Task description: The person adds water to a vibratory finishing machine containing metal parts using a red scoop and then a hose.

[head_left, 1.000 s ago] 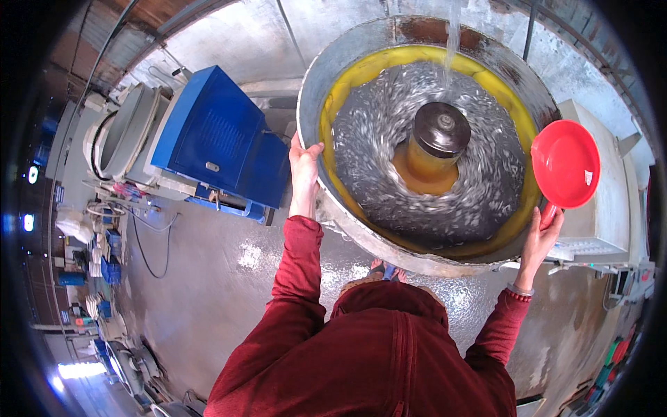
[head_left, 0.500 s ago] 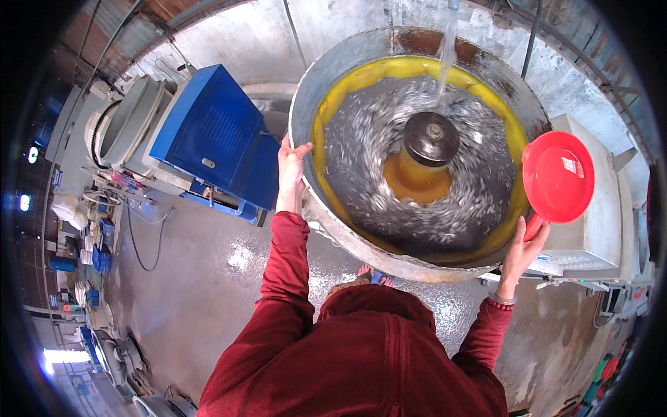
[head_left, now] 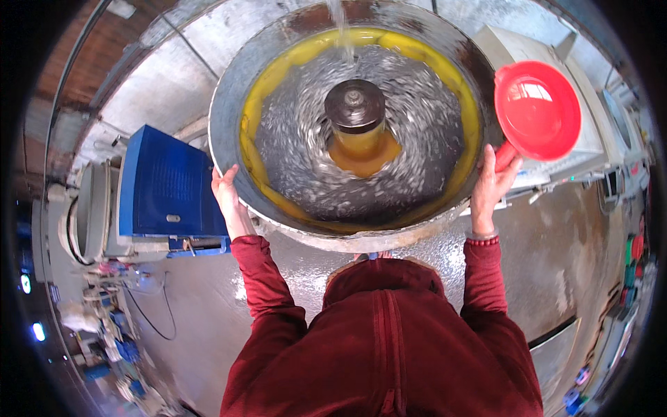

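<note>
A wide round metal tub (head_left: 224, 118) with a yellow lining (head_left: 251, 132) fills the upper middle. Dark liquid with many small silvery pieces (head_left: 299, 174), blurred by motion, swirls around a central column with a dark round cap (head_left: 355, 105). My left hand (head_left: 230, 198) grips the tub's left rim, some fingers hidden outside it. At the right rim, my right hand (head_left: 489, 191) is closed around the handle of a red plastic dipper (head_left: 538, 111). The dipper's round bowl faces up beyond the rim, with a pale glare inside.
Water (head_left: 339, 28) pours into the tub from above. Left of the tub stands a blue metal housing (head_left: 174, 187), beside a grey round machine. A pale box-like machine (head_left: 590, 132) is behind the dipper. The floor (head_left: 292, 278) is wet, with a hose on the left.
My view has shifted, so the tub and both hands appear farther left and higher or lower in places. My left hand stays on the rim, my right on the dipper. The contents keep swirling.
</note>
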{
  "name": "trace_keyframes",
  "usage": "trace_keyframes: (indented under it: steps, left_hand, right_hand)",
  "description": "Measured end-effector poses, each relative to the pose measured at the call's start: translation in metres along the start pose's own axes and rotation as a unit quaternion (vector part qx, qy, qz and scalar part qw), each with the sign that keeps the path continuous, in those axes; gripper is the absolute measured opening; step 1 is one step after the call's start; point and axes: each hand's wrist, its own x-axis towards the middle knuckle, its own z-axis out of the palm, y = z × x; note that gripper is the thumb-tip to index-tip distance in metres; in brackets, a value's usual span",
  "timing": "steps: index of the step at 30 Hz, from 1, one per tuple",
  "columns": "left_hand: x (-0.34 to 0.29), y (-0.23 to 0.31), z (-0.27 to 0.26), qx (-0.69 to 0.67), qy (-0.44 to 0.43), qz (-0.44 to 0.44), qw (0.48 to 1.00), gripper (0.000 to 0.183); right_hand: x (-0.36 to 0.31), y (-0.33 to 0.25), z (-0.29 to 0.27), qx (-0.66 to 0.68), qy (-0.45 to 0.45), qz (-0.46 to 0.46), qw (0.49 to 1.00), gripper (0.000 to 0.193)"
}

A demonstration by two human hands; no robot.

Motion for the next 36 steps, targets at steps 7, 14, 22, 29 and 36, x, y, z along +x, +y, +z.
trace_keyframes:
  steps: [7, 14, 22, 29, 36]
  left_hand:
    - [-0.001, 0.003, -0.005, 0.013, 0.007, 0.004, 1.000, 0.043]
    - [0.010, -0.002, -0.008, 0.092, 0.037, 0.026, 0.995, 0.039]
    - [0.013, -0.008, -0.023, 0.084, 0.027, -0.002, 0.996, 0.043]
    - [-0.003, 0.004, 0.000, 0.049, 0.003, -0.025, 0.998, 0.048]
    - [0.007, -0.001, -0.011, 0.100, 0.029, -0.005, 0.995, 0.040]
  right_hand:
    - [-0.004, -0.008, 0.000, 0.017, -0.044, 0.054, 0.997, 0.044]
    - [-0.004, -0.020, -0.002, 0.034, -0.049, 0.005, 0.998, 0.049]
    - [0.002, -0.026, 0.004, -0.068, -0.058, -0.040, 0.995, 0.050]
    - [0.002, -0.031, -0.004, -0.097, -0.098, 0.006, 0.990, 0.047]
    - [-0.004, -0.025, 0.005, -0.110, -0.121, -0.007, 0.987, 0.039]
